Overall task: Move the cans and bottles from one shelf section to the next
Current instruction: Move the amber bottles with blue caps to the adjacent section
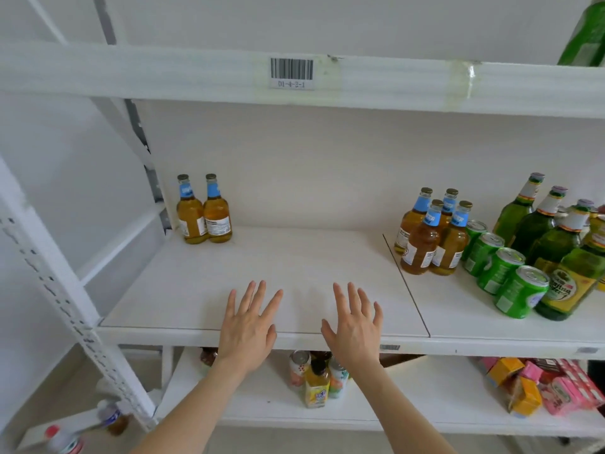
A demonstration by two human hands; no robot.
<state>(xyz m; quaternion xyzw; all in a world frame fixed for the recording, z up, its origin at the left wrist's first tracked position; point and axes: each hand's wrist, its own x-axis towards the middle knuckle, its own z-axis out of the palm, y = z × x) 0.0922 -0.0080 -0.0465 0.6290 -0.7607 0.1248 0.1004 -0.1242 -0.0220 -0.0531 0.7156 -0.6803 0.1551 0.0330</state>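
Observation:
Two amber bottles with blue neck labels [203, 211] stand at the back left corner of the left shelf section [294, 257]. On the right section [474, 309] stand several more amber bottles [429, 234], a row of green cans [501, 267] and several green glass bottles [553, 237]. My left hand [248, 326] and my right hand [355, 326] hover over the front edge of the left section, fingers spread and straight, holding nothing.
A white upright post [65, 296] bounds the shelf on the left. The shelf above carries a barcode label [291, 72] and a green bottle [586, 37] at its right end. The lower shelf holds cans and a yellow bottle [317, 381] and pink and orange cartons [550, 385].

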